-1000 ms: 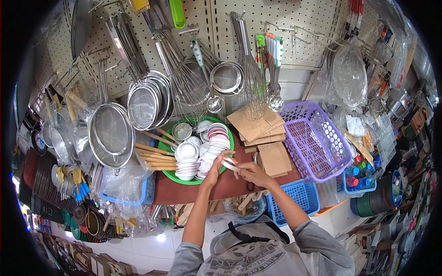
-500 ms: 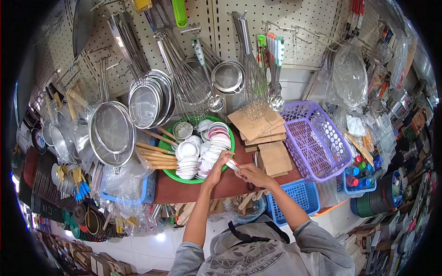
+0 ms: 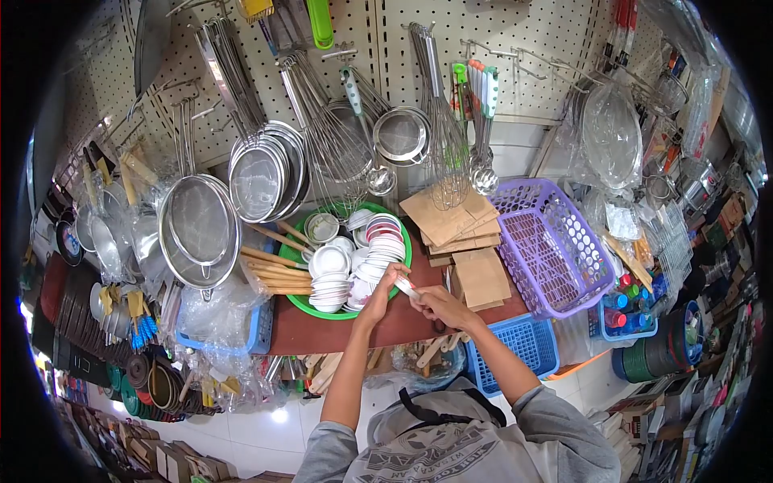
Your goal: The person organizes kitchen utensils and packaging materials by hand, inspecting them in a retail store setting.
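My left hand point(image 3: 385, 295) is closed around one end of a small white object with a red mark point(image 3: 406, 284). The fingers of my right hand point(image 3: 440, 306) pinch its other end, so both hands meet on it above the front of the brown table point(image 3: 314, 336). It is slim from this angle, and its exact kind cannot be made out. Just left of the hands, a green basin point(image 3: 304, 304) holds stacked white bowls point(image 3: 328, 291) and several wooden-handled utensils point(image 3: 278, 270). Flat brown paper pieces point(image 3: 481, 278) lie on the right.
A purple basket point(image 3: 555, 266) stands right of the paper, with a blue basket point(image 3: 515, 346) lower down. Whisks point(image 3: 330, 137) and strainers point(image 3: 197, 233) hang from the pegboard point(image 3: 499, 32). Bagged goods point(image 3: 221, 314) crowd the left side.
The hands keep nearly the same pose on the small white object. The view has shifted very slightly; nothing else visibly moves.
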The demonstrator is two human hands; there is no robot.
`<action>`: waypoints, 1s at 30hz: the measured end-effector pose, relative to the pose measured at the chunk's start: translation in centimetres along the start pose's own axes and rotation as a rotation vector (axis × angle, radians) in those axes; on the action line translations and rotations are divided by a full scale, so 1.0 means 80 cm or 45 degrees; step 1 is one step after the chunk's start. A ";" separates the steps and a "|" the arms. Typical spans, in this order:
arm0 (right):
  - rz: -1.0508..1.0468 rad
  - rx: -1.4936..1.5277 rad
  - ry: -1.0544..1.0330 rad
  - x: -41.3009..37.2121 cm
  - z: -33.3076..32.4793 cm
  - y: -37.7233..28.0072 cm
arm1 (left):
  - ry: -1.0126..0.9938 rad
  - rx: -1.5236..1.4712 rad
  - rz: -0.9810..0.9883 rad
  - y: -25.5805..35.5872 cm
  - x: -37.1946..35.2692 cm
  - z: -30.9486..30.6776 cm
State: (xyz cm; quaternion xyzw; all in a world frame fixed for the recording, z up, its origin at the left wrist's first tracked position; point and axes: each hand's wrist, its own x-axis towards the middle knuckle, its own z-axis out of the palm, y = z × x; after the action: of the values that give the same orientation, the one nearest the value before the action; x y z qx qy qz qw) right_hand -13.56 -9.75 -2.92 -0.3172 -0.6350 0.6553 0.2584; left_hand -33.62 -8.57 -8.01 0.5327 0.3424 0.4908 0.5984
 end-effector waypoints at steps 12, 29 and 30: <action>0.033 -0.036 -0.051 -0.014 -0.003 -0.027 | 0.013 0.022 -0.005 0.014 -0.004 0.009; -0.770 -1.578 0.262 -0.029 -0.029 -0.097 | 0.150 0.026 -0.005 0.008 0.003 0.013; -0.806 -1.632 0.254 -0.029 -0.029 -0.100 | 0.162 0.059 0.018 0.000 0.007 0.010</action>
State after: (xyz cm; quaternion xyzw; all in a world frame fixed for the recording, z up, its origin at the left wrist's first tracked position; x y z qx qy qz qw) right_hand -10.79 -9.40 5.24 -0.2654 -0.9295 0.0155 0.2557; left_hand -32.73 -8.27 -7.80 0.5165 0.3872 0.5199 0.5595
